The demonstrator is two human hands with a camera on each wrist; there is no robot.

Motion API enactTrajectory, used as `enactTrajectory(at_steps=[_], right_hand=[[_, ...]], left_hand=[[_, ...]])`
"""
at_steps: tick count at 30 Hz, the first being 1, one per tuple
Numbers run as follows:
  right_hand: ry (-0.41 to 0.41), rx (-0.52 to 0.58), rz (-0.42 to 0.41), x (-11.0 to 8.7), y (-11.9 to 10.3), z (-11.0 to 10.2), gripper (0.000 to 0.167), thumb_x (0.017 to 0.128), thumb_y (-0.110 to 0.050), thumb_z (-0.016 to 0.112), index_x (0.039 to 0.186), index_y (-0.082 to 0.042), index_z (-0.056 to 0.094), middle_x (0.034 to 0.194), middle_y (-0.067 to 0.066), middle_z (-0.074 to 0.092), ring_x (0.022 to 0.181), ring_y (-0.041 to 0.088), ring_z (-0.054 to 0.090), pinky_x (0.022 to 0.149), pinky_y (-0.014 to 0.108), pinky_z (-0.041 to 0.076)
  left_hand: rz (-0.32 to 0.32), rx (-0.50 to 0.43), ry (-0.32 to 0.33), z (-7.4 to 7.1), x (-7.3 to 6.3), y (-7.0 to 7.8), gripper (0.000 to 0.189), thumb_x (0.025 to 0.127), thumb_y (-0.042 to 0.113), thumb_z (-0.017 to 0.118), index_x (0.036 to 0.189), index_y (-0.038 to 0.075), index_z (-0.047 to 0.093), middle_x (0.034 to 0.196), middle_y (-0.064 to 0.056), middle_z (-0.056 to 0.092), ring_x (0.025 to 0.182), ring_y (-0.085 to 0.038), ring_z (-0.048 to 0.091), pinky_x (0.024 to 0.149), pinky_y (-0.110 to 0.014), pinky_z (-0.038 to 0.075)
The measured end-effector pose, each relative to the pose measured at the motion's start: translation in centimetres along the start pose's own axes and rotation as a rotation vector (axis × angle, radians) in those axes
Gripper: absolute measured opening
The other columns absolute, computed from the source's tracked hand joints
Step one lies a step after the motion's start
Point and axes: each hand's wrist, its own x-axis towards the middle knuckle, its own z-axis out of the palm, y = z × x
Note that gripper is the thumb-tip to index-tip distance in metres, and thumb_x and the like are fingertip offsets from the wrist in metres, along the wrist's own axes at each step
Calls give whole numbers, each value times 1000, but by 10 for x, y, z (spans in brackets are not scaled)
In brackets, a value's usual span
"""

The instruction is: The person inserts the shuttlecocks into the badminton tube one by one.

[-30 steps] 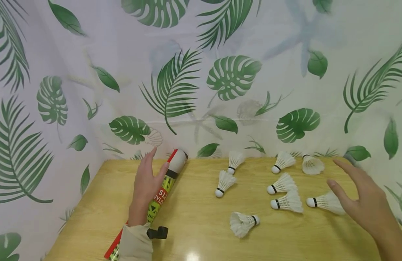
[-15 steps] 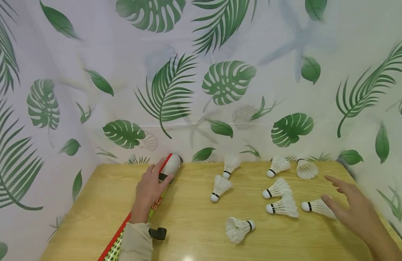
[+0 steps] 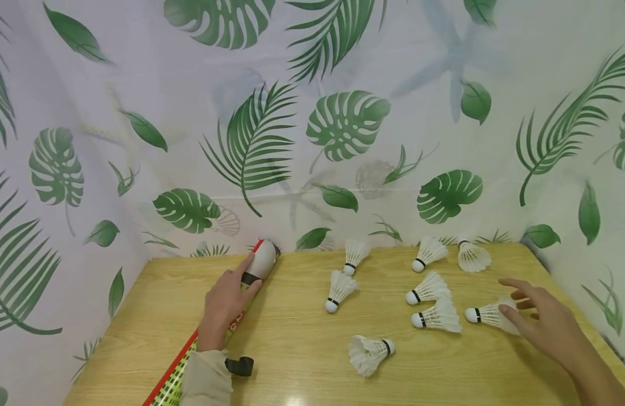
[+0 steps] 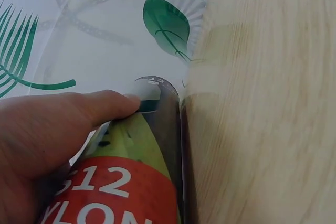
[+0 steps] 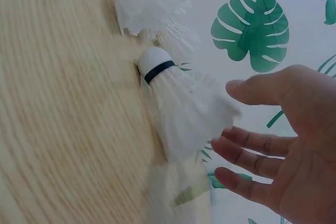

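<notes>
- nearest, the tube [image 3: 176,379] slants across the table [image 3: 292,338], its long axis running from the lower left up and rightward to the far edge.
- a lone shuttlecock [image 3: 370,354] lies between the hands, cork pointing right, apart from both.
- the left hand [image 3: 223,301] lies over the tube towards its pale far end, thumb and forefinger spread across it; the other fingers are hidden, so i cannot tell whether it grips or merely rests.
- the right hand [image 3: 548,324] grasps nothing, fingers loosely bent at the skirt of the rightmost shuttlecock [image 3: 496,316]; the axis runs leftward from this hand, cork on the side away from it. the left hand is well apart.
- left of that, an upper shuttlecock [image 3: 429,288] and a lower shuttlecock [image 3: 439,317] lie close together, corks leftward.
- farthest, three more shuttlecocks [image 3: 429,254] lie by the table's back edge.
</notes>
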Motion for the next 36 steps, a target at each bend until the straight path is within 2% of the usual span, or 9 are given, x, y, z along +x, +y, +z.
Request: enactTrajectory(at_steps=[6,11,16,22,27,30,36], right_hand=[[-26,3,22,-1,3,0,39,98,-16,70,132,1,59,107,32,63,80,39,71,62,42,58],[-57,-7,76,-2,3,1,36,101,-20,67,130,0,59,99,29,69,76,39,72,61,48,57],[-39,-41,54,1,2,4,28,101,-18,66,124,-2,63,92,23,73,72,32,72,60,47,56],[0,-49,18,1,0,7,14,99,-11,68,111,-6,71,89,14,74,67,13,69,57,30,52],[39,-27,9,0,-3,10,8,98,-9,68,102,-8,75,90,13,74,67,-3,63,57,21,50],[65,-17,2,0,-5,11,8,97,-7,69,101,-6,76,92,15,74,68,-9,59,57,19,50],[76,2,38,2,-11,9,11,98,-10,69,105,-4,76,96,19,74,70,-13,56,57,17,49]], left_hand=[[43,1,35,-12,-7,-3,70,99,45,64,161,35,34,122,-22,61,83,-28,59,59,-41,44],[104,-4,98,-28,-12,3,70,99,43,66,161,36,35,124,-22,60,83,-29,58,63,-42,47],[193,-44,174,-39,-20,11,71,97,38,70,160,37,36,131,-19,57,96,-32,61,73,-48,53],[321,-81,240,-51,-27,18,68,98,33,72,158,38,41,141,-13,52,114,-34,58,85,-54,55],[414,-98,296,-58,-29,22,65,100,34,69,158,38,41,147,-11,49,116,-34,59,83,-53,55],[442,-117,292,-63,-32,26,62,101,36,66,158,38,41,150,-10,47,119,-34,59,85,-54,55],[490,-175,229,-66,-37,31,58,103,37,62,157,37,42,154,-5,45,125,-32,58,92,-54,52]])
